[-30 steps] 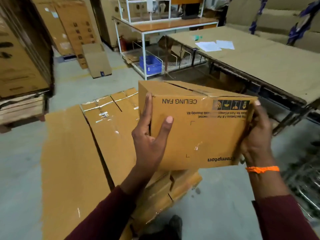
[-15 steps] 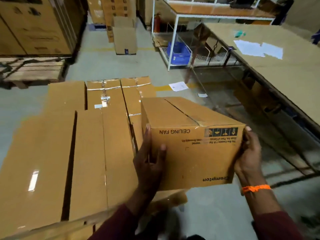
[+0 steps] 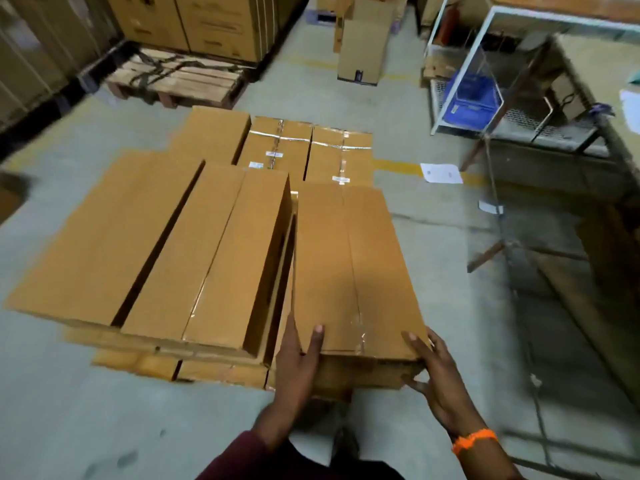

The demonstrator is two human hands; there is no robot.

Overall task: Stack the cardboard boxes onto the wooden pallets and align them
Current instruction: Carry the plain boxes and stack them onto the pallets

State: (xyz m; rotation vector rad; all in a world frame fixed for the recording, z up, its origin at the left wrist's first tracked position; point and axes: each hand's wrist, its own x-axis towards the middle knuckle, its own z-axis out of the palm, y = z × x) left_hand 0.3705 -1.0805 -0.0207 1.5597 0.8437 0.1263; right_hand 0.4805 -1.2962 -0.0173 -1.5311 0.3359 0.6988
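Left hand: clamped on the near left corner of the long brown cardboard box. Thumb lies flat on the top face; the fingers run down into the narrow gap at the box's left side. Wrist straight, maroon sleeve reaching forward from below.

Right hand: grips the near right corner, thumb over the top edge, fingers spread against the near end face. Orange braided wristband on the wrist.

Box position: lengthwise, at the right edge of the stack of brown cardboard boxes, just beside the neighbouring top box, its far end near two taped boxes. Whether it bears fully on the layer beneath cannot be told.

Surroundings: a bare wooden pallet behind the stack, a blue plastic crate on a wire shelf to the right, and a white paper sheet on the grey floor.
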